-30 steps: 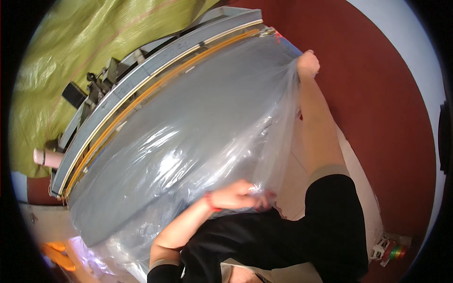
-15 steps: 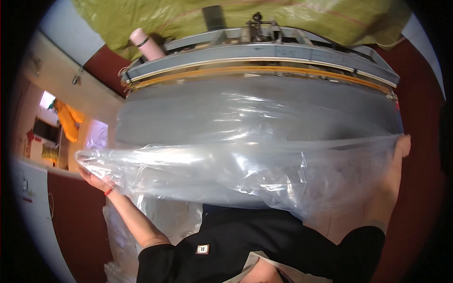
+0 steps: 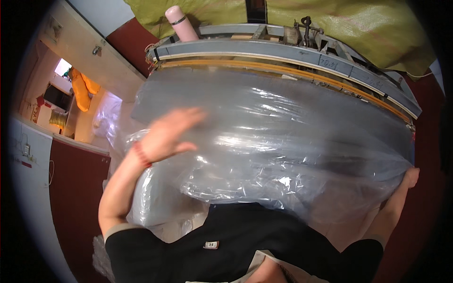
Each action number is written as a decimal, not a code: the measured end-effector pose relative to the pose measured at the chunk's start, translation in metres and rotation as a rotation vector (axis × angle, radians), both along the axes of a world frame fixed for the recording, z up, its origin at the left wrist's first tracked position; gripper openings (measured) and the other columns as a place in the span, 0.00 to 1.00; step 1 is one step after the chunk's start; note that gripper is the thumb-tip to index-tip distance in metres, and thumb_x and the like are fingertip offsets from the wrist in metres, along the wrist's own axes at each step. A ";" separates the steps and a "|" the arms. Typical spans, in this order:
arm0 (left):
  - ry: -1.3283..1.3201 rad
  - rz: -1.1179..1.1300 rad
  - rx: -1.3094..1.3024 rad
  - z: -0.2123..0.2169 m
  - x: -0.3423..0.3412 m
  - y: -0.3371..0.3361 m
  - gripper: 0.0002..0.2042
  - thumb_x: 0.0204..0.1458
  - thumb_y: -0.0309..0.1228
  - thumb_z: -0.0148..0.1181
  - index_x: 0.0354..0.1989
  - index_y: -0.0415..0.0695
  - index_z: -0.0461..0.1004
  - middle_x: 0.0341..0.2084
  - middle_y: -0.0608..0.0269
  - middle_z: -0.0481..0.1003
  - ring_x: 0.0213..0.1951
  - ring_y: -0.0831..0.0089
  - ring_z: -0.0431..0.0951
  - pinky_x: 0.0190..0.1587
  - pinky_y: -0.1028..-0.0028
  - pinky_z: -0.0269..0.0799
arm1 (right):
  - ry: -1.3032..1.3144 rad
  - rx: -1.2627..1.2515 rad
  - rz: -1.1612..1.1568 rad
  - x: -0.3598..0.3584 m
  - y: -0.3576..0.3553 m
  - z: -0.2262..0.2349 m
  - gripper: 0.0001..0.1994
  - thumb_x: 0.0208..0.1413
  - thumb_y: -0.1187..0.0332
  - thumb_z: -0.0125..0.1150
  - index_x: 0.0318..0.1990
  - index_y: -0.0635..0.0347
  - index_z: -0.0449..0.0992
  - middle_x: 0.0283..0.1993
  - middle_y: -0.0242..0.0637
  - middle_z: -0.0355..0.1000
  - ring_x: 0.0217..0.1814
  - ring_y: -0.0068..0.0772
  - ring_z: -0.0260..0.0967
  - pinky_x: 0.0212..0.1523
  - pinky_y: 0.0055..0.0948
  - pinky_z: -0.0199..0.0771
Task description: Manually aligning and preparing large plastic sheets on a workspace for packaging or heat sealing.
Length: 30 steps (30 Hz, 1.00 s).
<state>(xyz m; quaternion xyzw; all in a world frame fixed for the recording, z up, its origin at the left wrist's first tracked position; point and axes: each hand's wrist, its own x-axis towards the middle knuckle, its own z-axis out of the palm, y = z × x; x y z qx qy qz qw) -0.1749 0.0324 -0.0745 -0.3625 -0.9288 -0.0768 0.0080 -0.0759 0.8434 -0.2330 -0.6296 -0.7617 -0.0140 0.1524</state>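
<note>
A wide sheet of clear plastic film [image 3: 264, 137] lies over the grey table surface and hangs down in folds in front of my body. My left hand [image 3: 172, 134], a red band at its wrist, is stretched out flat over the film's left part. Its fingers are spread and hold nothing; motion blurs them, and whether the palm touches the film I cannot tell. At the far right my right hand [image 3: 411, 178] is closed on the edge of the film and pulls it into taut creases.
Along the table's back runs a long grey metal bar [image 3: 283, 54] with orange strips [image 3: 245, 65] and a clamp-like fitting [image 3: 306, 33]. A pink bottle [image 3: 181, 24] stands behind its left end. Green woven sheeting [image 3: 349, 28] covers the back. An open doorway is at left.
My left hand has let go of the film's left edge and swung inward over the sheet. My right hand keeps its grip, now lower in view. The view has turned somewhat.
</note>
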 end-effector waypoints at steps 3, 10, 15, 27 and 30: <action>-0.088 0.210 -0.133 -0.067 -0.013 -0.040 0.16 0.40 0.29 0.60 0.41 0.43 0.70 0.39 0.53 0.71 0.39 0.58 0.72 0.39 0.67 0.69 | 0.008 0.003 0.031 -0.007 0.011 -0.011 0.19 0.54 0.54 0.41 0.48 0.53 0.67 0.49 0.45 0.67 0.50 0.50 0.64 0.45 0.46 0.65; 0.258 0.584 0.312 0.034 -0.024 -0.089 0.09 0.43 0.19 0.53 0.34 0.42 0.72 0.29 0.59 0.72 0.33 0.68 0.73 0.34 0.73 0.68 | -0.034 0.007 0.009 -0.001 0.005 -0.003 0.19 0.54 0.54 0.42 0.48 0.52 0.67 0.48 0.44 0.68 0.49 0.49 0.65 0.44 0.46 0.66; 0.944 -0.079 -0.030 0.002 -0.017 -0.027 0.18 0.42 0.21 0.52 0.46 0.47 0.66 0.43 0.56 0.68 0.47 0.60 0.67 0.45 0.63 0.65 | -0.011 0.024 0.017 0.000 0.013 -0.009 0.18 0.54 0.54 0.42 0.47 0.52 0.67 0.48 0.44 0.68 0.49 0.49 0.65 0.43 0.46 0.66; 0.275 0.344 -0.072 -0.085 -0.083 -0.034 0.14 0.43 0.35 0.57 0.37 0.43 0.69 0.36 0.56 0.71 0.37 0.58 0.71 0.35 0.66 0.68 | -0.024 0.066 0.008 -0.001 0.023 -0.016 0.17 0.53 0.54 0.43 0.45 0.50 0.68 0.45 0.42 0.69 0.47 0.49 0.67 0.41 0.45 0.67; 0.638 0.188 0.025 -0.087 -0.116 -0.001 0.20 0.42 0.40 0.59 0.41 0.42 0.68 0.41 0.57 0.69 0.41 0.61 0.69 0.39 0.68 0.67 | -0.017 0.064 0.012 0.001 0.027 -0.017 0.16 0.53 0.54 0.43 0.45 0.50 0.68 0.45 0.42 0.69 0.46 0.48 0.67 0.41 0.45 0.67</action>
